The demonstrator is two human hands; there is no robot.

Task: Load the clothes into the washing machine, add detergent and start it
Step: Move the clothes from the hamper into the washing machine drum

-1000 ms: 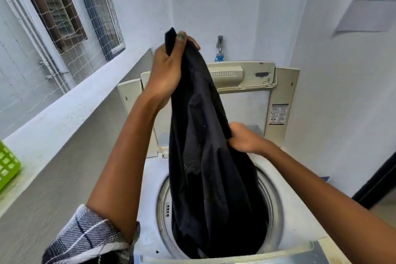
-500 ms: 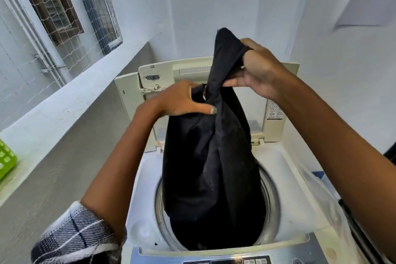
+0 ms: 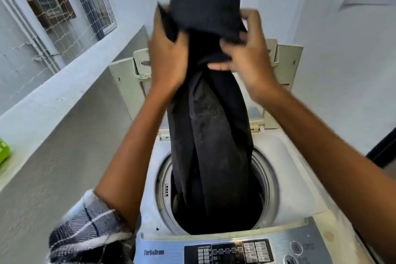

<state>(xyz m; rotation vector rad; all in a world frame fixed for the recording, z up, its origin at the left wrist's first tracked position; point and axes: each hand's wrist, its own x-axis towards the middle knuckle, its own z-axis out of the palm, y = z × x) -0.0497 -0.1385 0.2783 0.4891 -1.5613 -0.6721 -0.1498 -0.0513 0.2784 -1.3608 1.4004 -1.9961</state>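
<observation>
A long black garment (image 3: 211, 135) hangs from both my hands down into the open drum (image 3: 271, 186) of a white top-loading washing machine (image 3: 293, 167). My left hand (image 3: 169, 58) grips the cloth near its top from the left. My right hand (image 3: 246, 53) grips it from the right at the same height. A bunched fold of the garment rises above my hands. Its lower end is out of sight inside the dark drum. The lid (image 3: 126, 83) stands upright behind.
The control panel (image 3: 231, 251) with buttons lies at the machine's near edge. A grey parapet wall with a white ledge (image 3: 64, 90) runs along the left, with a green basket (image 3: 3, 152) on it. A white wall closes the right side.
Both hands have risen and come level near the garment's top, lifting it higher above the drum. The left hand had held the top alone, then both regripped.
</observation>
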